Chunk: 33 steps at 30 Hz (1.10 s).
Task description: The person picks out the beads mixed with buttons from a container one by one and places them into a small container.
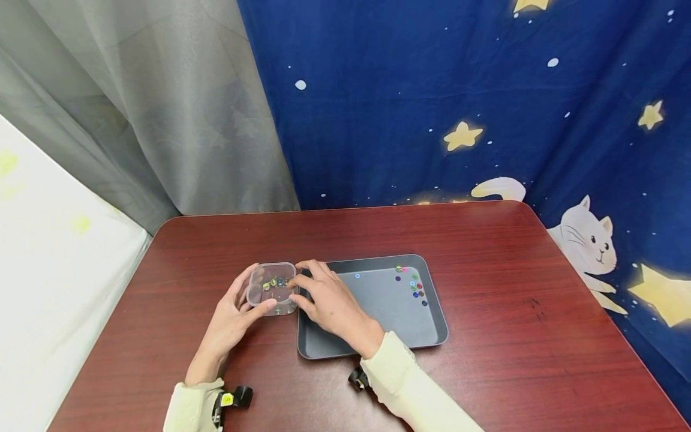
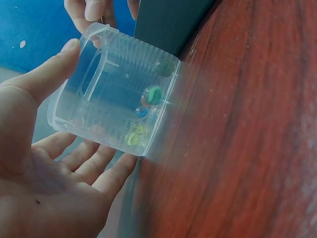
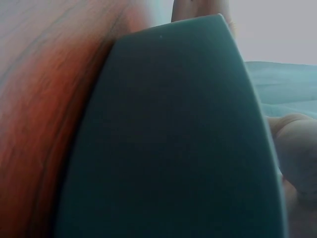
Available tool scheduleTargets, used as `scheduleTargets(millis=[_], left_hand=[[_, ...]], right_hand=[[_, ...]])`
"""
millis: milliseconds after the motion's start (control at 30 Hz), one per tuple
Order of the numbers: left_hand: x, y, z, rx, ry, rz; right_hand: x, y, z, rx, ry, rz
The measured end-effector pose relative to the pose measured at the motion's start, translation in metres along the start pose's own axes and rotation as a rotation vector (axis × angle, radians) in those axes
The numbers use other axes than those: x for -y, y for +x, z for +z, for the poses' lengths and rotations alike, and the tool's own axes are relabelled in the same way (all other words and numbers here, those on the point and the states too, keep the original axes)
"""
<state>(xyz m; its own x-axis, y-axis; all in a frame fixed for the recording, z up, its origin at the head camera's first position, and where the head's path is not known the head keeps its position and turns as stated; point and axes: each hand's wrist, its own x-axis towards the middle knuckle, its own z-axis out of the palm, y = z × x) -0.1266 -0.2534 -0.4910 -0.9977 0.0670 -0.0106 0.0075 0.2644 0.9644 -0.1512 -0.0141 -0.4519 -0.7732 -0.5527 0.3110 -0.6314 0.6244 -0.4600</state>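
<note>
A clear plastic box [image 1: 276, 303] stands upright on the table, left of the grey tray [image 1: 378, 351]. My left hand [image 1: 229, 321] holds it, thumb on the near side and fingers round the left side. Inside at the bottom lie several glass marbles; a green one [image 2: 154, 94] and yellow ones [image 2: 136, 135] show in the left wrist view. Over the box's right rim reaches my right hand [image 1: 332, 303], index finger and thumb apart with no object visible between them. In the right wrist view the tray's dark outer wall [image 3: 173, 129] hides most of that hand.
Several small coloured round pieces [image 1: 414, 283] are scattered at the tray's right end, and a pale blue one [image 1: 357, 276] lies near its back wall. The red-brown wooden table [image 1: 513, 288] ends at a blue star-patterned curtain [image 1: 378, 120] and a grey one [image 1: 178, 120].
</note>
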Motion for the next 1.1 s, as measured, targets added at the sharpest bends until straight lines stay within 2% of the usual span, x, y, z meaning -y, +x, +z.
scheduleTargets(millis=[233,700,1100], left_hand=[[0.001,-0.001,0.000,0.004,-0.011,0.006],[0.000,-0.002,-0.001,-0.005,0.023,-0.003],[-0.001,-0.001,0.000,-0.009,0.035,-0.009]], right_hand=[[-0.001,-0.001,0.001,0.000,0.001,-0.004],[-0.001,-0.002,-0.005,0.010,0.005,-0.003],[-0.010,-0.007,-0.013,0.011,-0.003,0.048]])
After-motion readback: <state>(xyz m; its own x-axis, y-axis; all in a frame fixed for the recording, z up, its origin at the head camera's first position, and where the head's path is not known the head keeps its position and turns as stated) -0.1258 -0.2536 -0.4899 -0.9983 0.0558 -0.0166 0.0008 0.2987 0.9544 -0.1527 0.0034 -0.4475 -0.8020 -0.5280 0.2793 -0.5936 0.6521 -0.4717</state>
